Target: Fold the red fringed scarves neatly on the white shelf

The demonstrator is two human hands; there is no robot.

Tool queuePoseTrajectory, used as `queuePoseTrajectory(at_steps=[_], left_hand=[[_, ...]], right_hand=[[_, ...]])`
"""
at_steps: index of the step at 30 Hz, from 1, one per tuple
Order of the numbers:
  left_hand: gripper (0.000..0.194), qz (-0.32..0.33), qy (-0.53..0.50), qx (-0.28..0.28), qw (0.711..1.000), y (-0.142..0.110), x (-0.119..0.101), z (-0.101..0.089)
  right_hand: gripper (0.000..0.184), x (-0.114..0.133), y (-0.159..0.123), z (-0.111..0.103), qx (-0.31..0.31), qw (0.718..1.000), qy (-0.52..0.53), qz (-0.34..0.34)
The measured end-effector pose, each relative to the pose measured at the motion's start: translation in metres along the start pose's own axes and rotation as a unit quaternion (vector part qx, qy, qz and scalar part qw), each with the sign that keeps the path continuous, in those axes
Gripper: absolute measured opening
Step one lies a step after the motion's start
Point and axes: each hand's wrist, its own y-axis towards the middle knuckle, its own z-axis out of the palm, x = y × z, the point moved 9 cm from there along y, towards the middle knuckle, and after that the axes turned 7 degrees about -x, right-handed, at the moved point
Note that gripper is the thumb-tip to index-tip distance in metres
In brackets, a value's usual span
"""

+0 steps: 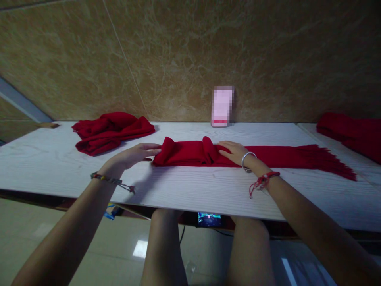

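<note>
A long red scarf [187, 152] lies across the white wood-grain table, folded over on itself at its left part, with a raised fold at each end of that part. Its flat right part ends in a fringe. My left hand [133, 155] meets the folded left end with stretched fingers, the fingertips at the cloth. On the scarf just right of the second raised fold rests my right hand [235, 153], palm down and fingers extended. A silver bangle and a red cord bracelet circle the right wrist; a braided bracelet is on the left.
A crumpled red scarf [114, 131] lies at the back left, and more red cloth [354, 133] at the far right. A pixelated pink object [222, 105] leans against the marbled wall. The table's front edge runs above my knees; a lit screen [209, 219] shows below it.
</note>
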Motion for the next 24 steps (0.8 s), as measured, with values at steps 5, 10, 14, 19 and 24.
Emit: queuePoseTrajectory(at_steps=[5,10,14,19,24], left_hand=[[0.041,-0.023,0.03,0.019,0.999,-0.002,-0.001,0.0],[0.038,-0.014,0.011,0.009,1.0,-0.004,-0.006,0.0],[0.042,-0.012,-0.085,-0.035,0.996,-0.005,-0.009,-0.008],[0.017,-0.037,-0.164,-0.11,0.98,-0.011,-0.014,-0.032],[0.007,-0.081,-0.195,-0.207,0.955,-0.023,-0.013,-0.07]], right_hand=[[0.036,0.0,0.0,0.0,-0.003,1.0,-0.004,-0.001],[0.038,-0.002,0.001,0.001,0.005,1.0,-0.006,0.002],[0.039,-0.004,0.0,0.001,0.001,1.0,-0.009,0.006],[0.041,-0.005,0.0,0.003,0.014,1.0,-0.016,0.018],[0.04,-0.004,0.0,0.003,0.011,1.0,-0.016,0.005]])
